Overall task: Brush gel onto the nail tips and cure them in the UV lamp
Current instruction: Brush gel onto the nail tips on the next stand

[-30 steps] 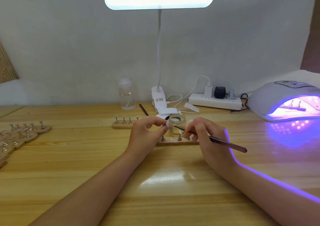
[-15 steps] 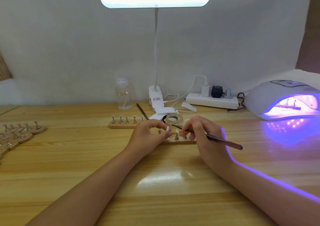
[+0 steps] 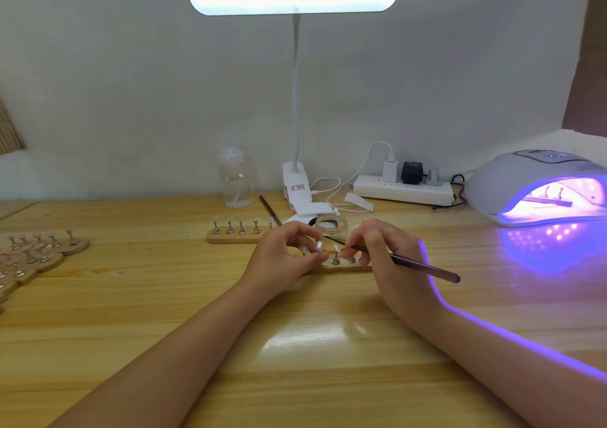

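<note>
My left hand (image 3: pixel 286 252) pinches a small nail tip stand (image 3: pixel 318 247) just above a wooden holder strip (image 3: pixel 341 267) that carries more nail tips on metal stands. My right hand (image 3: pixel 387 252) grips a thin brush (image 3: pixel 423 266), its bristle end pointing left at the held nail tip. A small clear gel jar (image 3: pixel 331 227) stands open just behind the two hands. At the right edge the white UV lamp (image 3: pixel 525 184) glows purple, with a holder strip (image 3: pixel 548 201) and its nail tips inside.
A second wooden strip with nail tips (image 3: pixel 234 233) lies to the left of the hands, several more strips (image 3: pixel 36 253) at the far left. Behind stand a clear bottle (image 3: pixel 235 181), a clip desk lamp (image 3: pixel 297 184), a power strip (image 3: pixel 404 189) with cables, and a spare brush (image 3: pixel 270 209).
The brush tip has come away from the gel jar's mouth and now points at the nail tip in my left hand. Both hands stay over the wooden strip.
</note>
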`<act>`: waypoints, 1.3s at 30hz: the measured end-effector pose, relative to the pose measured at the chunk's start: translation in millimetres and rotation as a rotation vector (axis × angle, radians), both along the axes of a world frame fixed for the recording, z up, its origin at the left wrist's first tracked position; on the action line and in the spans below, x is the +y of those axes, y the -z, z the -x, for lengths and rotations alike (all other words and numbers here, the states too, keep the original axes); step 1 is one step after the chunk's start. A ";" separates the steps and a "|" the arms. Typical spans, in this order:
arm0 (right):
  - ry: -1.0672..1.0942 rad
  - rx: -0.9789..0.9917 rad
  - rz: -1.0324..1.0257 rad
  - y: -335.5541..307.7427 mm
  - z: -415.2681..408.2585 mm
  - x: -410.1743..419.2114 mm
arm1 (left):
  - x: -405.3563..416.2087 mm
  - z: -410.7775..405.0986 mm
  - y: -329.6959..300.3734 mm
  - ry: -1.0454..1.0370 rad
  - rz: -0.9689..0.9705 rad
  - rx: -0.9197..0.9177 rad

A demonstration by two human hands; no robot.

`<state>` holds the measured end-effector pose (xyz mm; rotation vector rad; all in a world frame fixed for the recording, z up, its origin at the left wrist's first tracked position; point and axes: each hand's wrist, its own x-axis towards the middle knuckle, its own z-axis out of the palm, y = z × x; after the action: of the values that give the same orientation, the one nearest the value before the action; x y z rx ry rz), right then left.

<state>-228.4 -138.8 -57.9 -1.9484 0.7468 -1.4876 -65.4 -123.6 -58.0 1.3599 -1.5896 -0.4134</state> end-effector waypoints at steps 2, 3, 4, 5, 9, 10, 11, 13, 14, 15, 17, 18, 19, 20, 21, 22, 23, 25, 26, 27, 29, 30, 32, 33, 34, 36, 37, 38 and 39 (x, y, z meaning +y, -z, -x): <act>0.002 0.002 0.002 -0.3 -0.1 0.3 | 0.3 0.1 0.2 -0.003 -0.004 -0.024; 0.003 0.003 0.003 -0.5 -0.1 0.3 | 0.1 0.4 0.3 -0.006 -0.003 -0.037; 0.003 0.001 0.003 -0.6 0.0 0.3 | 0.3 0.8 0.5 -0.010 -0.003 -0.048; 0.002 -0.002 0.004 -0.9 0.2 0.3 | 0.4 1.5 0.4 -0.014 -0.005 -0.056; -0.012 -0.016 0.005 -1.4 0.1 0.6 | 1.0 2.2 -0.1 -0.023 -0.011 -0.071; -0.013 -0.019 0.005 -1.2 0.3 0.7 | 1.2 2.0 -0.1 -0.021 -0.015 -0.070; -0.012 -0.020 0.006 -1.1 0.3 0.6 | 1.1 1.8 -0.1 -0.017 -0.018 -0.066; -0.005 -0.015 0.006 -0.9 0.5 0.5 | 1.2 1.2 0.0 -0.009 -0.023 -0.057; 0.002 -0.015 0.005 -0.8 0.5 0.4 | 1.5 0.8 0.0 -0.006 -0.023 -0.050; 0.008 -0.017 0.003 -0.8 0.7 0.5 | 1.4 0.6 -0.1 -0.005 -0.023 -0.041; 0.017 -0.029 -0.008 -1.8 0.9 1.2 | 1.1 -0.5 -0.2 0.002 -0.028 -0.030; 0.021 -0.037 -0.014 -2.4 1.2 1.6 | 0.7 -1.0 -0.2 0.009 -0.034 -0.034; 0.025 -0.044 -0.017 -3.1 1.4 1.6 | 0.0 -1.4 -0.1 0.016 -0.042 -0.043; 0.029 -0.049 -0.018 -3.4 1.7 1.4 | -1.0 -1.9 0.0 0.021 -0.054 -0.052; 0.033 -0.053 -0.019 -3.5 1.9 1.1 | -2.2 -2.5 0.1 0.026 -0.068 -0.057; 0.035 -0.056 -0.022 -3.4 2.1 0.8 | -2.9 -3.3 0.1 0.031 -0.087 -0.057; 0.038 -0.058 -0.027 -3.3 2.4 0.6 | -3.5 -4.2 -0.2 0.037 -0.111 -0.054; 0.041 -0.060 -0.033 -3.4 2.6 0.9 | -3.4 -6.5 -1.2 0.052 -0.164 -0.045; 0.041 -0.060 -0.032 -3.6 2.8 1.5 | -2.9 -8.1 -1.8 0.060 -0.185 -0.047; 0.040 -0.060 -0.032 -4.0 3.0 2.0 | -2.6 -9.9 -2.5 0.068 -0.200 -0.055; 0.039 -0.064 -0.034 -4.9 3.4 3.0 | -1.3 -13.4 -5.3 0.087 -0.224 -0.072; 0.041 -0.068 -0.039 -5.1 3.6 3.3 | -0.8 -15.1 -7.0 0.100 -0.237 -0.074; 0.051 -0.074 -0.052 -5.7 3.3 3.4 | -0.3 -18.9 -10.5 0.124 -0.275 -0.073; 0.057 -0.075 -0.056 -5.9 3.2 3.5 | 0.2 -20.6 -12.4 0.132 -0.297 -0.082; 0.060 -0.077 -0.061 -6.0 2.7 3.6 | 0.9 -21.8 -14.1 0.137 -0.312 -0.099; 0.060 -0.080 -0.067 -6.0 2.4 3.7 | 1.6 -21.7 -15.9 0.142 -0.313 -0.137; 0.058 -0.080 -0.068 -5.9 2.4 3.7 | 1.8 -20.2 -16.0 0.140 -0.304 -0.148; 0.055 -0.079 -0.067 -5.7 2.3 3.6 | 2.1 -18.1 -15.8 0.133 -0.292 -0.149; 0.052 -0.077 -0.066 -5.6 2.2 3.5 | 2.2 -15.2 -15.6 0.124 -0.278 -0.139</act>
<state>-230.5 -135.3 -52.3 -1.8250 0.8080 -1.5404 -50.2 -121.5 -42.4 1.5297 -1.7875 -0.6469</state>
